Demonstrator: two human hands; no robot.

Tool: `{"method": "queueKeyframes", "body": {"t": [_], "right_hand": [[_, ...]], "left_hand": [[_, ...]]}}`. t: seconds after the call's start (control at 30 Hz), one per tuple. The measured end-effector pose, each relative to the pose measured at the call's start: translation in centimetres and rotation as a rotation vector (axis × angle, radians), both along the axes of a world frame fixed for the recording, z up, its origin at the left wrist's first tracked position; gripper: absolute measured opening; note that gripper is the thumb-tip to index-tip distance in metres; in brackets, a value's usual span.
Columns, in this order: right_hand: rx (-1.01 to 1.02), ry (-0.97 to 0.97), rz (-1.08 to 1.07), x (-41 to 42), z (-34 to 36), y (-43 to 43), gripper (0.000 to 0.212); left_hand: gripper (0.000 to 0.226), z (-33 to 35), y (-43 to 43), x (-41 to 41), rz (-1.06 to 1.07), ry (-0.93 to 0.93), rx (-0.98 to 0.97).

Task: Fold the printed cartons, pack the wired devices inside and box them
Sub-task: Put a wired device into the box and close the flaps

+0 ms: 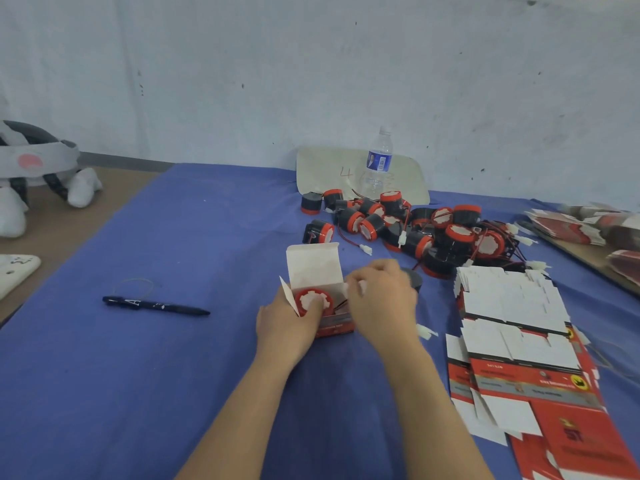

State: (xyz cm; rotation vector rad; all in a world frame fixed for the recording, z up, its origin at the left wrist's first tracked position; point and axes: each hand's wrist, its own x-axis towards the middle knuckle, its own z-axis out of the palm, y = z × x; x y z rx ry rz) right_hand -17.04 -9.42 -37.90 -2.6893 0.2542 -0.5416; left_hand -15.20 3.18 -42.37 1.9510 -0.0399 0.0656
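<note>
Resting inside open carton (313,268), wired device (313,302)

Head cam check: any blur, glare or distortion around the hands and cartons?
Head view: flat, even light, no glare, faint shadows. The right hand is motion-smeared beside the open carton; the flat carton stack blurs toward the right edge; the pen reads fairly sharp. Wide-angle bend shows along the blue cloth edges.

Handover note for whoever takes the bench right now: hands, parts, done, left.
Left hand grips the open carton from its left side. Right hand pinches at its right side flap.
One device sits inside, lid flap up. Loose device pile behind it, flat cartons stacked to the right.
Done: carton folded, device in.
Left: tuck flaps, close lid, pack the rest.
</note>
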Motion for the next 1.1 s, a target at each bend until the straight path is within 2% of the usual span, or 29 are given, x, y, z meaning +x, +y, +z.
{"method": "queueKeyframes", "body": {"t": [0.07, 0.13, 0.17, 0.3, 0.37, 0.43, 0.47, 0.63, 0.77, 0.83, 0.9, 0.93, 1.0, 1.03, 1.1], "right_hand": [[0.065, 0.08, -0.084, -0.5, 0.9, -2.1, 0.026], [0.174, 0.207, -0.052, -1.1, 1.5, -3.6, 0.032], [0.215, 0.252, -0.002, -1.3, 1.7, -4.0, 0.032], [0.402, 0.264, 0.296, -1.5, 2.1, -2.7, 0.004], [0.556, 0.286, 0.42, -1.5, 2.0, -1.4, 0.016], [0.751, 0.307, 0.468, -1.4, 1.7, -0.6, 0.025], [0.786, 0.279, 0.467, -1.3, 1.5, -0.4, 0.025], [0.492, 0.027, 0.387, -0.6, 0.5, -0.1, 0.007], [0.293, -0.086, 0.282, 0.1, -0.3, 0.3, 0.015], [0.332, -0.152, 0.244, 0.3, -0.6, 0.5, 0.017], [0.518, -0.187, 0.2, 0.4, -0.6, 0.5, 0.008], [0.622, -0.195, 0.182, 0.4, -0.6, 0.4, 0.012], [0.773, -0.187, 0.183, 0.4, -0.7, 0.2, 0.043], [0.804, -0.18, 0.189, 0.4, -0.6, 0.2, 0.054], [0.808, -0.176, 0.186, 0.5, -0.6, 0.3, 0.062]], "left_hand": [[0.025, -0.2, -0.1, 0.2, 0.039, 0.007, -0.013], [0.026, -0.3, -0.3, 0.3, 0.072, 0.006, -0.014], [0.027, -0.3, -0.4, 0.3, 0.08, 0.009, -0.011], [0.029, -0.4, -0.5, 0.5, 0.084, 0.017, -0.012], [0.026, -0.3, -0.4, 0.5, 0.078, 0.01, -0.002], [0.025, -0.3, -0.4, 0.5, 0.064, 0.004, -0.001], [0.026, -0.2, -0.4, 0.4, 0.064, 0.006, -0.009], [0.029, 0.1, -0.4, 0.2, 0.056, 0.017, 0.028], [0.028, 0.1, -0.4, 0.2, 0.047, 0.012, 0.033], [0.029, 0.1, -0.5, 0.2, 0.055, 0.013, 0.021], [0.03, 0.1, -0.5, 0.1, 0.068, 0.009, 0.009], [0.03, 0.1, -0.5, 0.1, 0.072, 0.007, 0.003], [0.031, 0.1, -0.5, 0.1, 0.072, 0.003, 0.002], [0.031, 0.1, -0.6, 0.1, 0.068, 0.003, 0.008], [0.032, 0.1, -0.6, 0.1, 0.065, 0.007, 0.017]]}}
